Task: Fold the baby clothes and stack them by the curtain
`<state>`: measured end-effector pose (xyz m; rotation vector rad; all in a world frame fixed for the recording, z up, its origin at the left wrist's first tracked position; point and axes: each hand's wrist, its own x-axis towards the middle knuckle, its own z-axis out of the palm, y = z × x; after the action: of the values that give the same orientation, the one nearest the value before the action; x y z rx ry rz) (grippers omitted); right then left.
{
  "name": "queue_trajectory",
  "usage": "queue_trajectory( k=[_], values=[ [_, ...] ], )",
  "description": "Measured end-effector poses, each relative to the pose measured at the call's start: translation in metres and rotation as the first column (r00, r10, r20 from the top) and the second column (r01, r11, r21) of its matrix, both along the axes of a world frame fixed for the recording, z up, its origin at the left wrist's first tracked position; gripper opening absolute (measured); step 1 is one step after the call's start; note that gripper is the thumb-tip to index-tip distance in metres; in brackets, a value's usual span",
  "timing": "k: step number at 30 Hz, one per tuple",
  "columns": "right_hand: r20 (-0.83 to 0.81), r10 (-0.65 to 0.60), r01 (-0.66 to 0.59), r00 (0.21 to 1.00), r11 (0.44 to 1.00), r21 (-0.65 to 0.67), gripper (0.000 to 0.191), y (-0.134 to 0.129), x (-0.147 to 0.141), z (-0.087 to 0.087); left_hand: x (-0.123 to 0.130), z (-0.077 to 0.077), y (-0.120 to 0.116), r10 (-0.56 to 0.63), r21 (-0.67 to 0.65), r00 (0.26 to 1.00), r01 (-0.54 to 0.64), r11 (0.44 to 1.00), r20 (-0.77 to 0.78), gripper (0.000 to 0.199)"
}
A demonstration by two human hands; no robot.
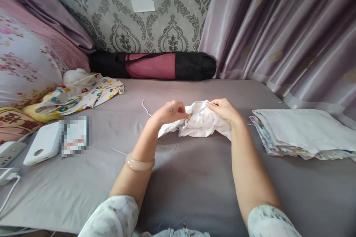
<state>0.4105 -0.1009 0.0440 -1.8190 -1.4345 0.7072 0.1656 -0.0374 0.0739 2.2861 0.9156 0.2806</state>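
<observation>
A small white baby garment (198,124) with tiny dots and pale blue trim is raised just over the grey bed sheet in the middle of the head view. My left hand (174,112) pinches its front edge near some thin ties. On the other side, my right hand (222,109) grips the blue-trimmed neckline, thumb on top and fingers behind the cloth. The garment's lower part hangs between my two forearms. A white tie string (145,108) shows to the left of my left hand.
A stack of folded cloths (303,131) lies right. A black and pink rolled-mat bag (151,66) rests along the wall. At left are a patterned cloth (86,94), a white power bank (43,143), a blurred-out item (74,136) and a power strip (11,152).
</observation>
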Motion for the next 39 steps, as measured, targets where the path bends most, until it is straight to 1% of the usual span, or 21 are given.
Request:
queue_trajectory(
  k=[2, 5, 8, 11, 14, 19, 25, 29, 35, 37, 39],
  values=[
    [0.0, 0.092, -0.091, 0.996, 0.989, -0.116, 0.043, -0.004, 0.003, 0.001, 0.001, -0.003, -0.001, -0.037, -0.002, 0.987, 0.037, 0.999, -0.158, 0.035],
    [0.031, 0.228, -0.209, 0.973, 0.932, -0.296, 0.042, -0.008, 0.006, 0.001, 0.004, -0.01, -0.001, -0.064, -0.004, 0.936, 0.066, 0.998, -0.346, 0.045],
    [0.103, 0.305, -0.23, 0.947, 0.866, -0.445, 0.039, -0.006, 0.008, -0.004, 0.004, -0.015, 0.0, -0.114, -0.028, 0.902, 0.113, 0.993, -0.418, 0.046],
    [0.156, 0.332, -0.204, 0.93, 0.821, -0.533, 0.033, -0.003, 0.009, -0.011, 0.002, -0.019, 0.002, -0.137, -0.039, 0.888, 0.134, 0.99, -0.439, 0.038],
    [0.166, 0.335, -0.194, 0.928, 0.811, -0.553, 0.03, -0.001, 0.011, -0.017, -0.001, -0.02, 0.004, -0.128, -0.05, 0.908, 0.118, 0.992, -0.399, 0.032],
    [0.138, 0.323, -0.202, 0.936, 0.817, -0.54, 0.033, 0.001, 0.014, -0.023, -0.008, -0.02, 0.01, -0.118, -0.105, 0.965, 0.096, 0.99, -0.235, 0.024],
    [0.109, 0.317, -0.216, 0.942, 0.823, -0.525, 0.034, 0.002, 0.016, -0.026, -0.016, -0.02, 0.019, -0.024, -0.148, 0.989, 0.002, 0.989, -0.147, 0.019],
    [0.119, 0.328, -0.222, 0.937, 0.824, -0.521, 0.033, 0.002, 0.016, -0.026, -0.017, -0.025, 0.024, 0.096, -0.11, 0.993, -0.104, 0.988, -0.072, 0.016],
    [0.117, 0.329, -0.223, 0.937, 0.823, -0.522, 0.034, 0.001, 0.015, -0.025, -0.013, -0.036, 0.026, 0.194, -0.097, 0.98, -0.189, 0.977, 0.036, 0.017],
    [0.121, 0.332, -0.228, 0.936, 0.828, -0.512, 0.035, 0.001, 0.015, -0.024, -0.01, -0.04, 0.026, 0.212, -0.053, 0.975, -0.208, 0.977, 0.074, 0.02],
    [0.12, 0.339, -0.237, 0.933, 0.832, -0.502, 0.036, 0.001, 0.015, -0.023, -0.006, -0.044, 0.026, 0.205, 0.025, 0.971, -0.21, 0.977, 0.119, 0.025]
  ],
)
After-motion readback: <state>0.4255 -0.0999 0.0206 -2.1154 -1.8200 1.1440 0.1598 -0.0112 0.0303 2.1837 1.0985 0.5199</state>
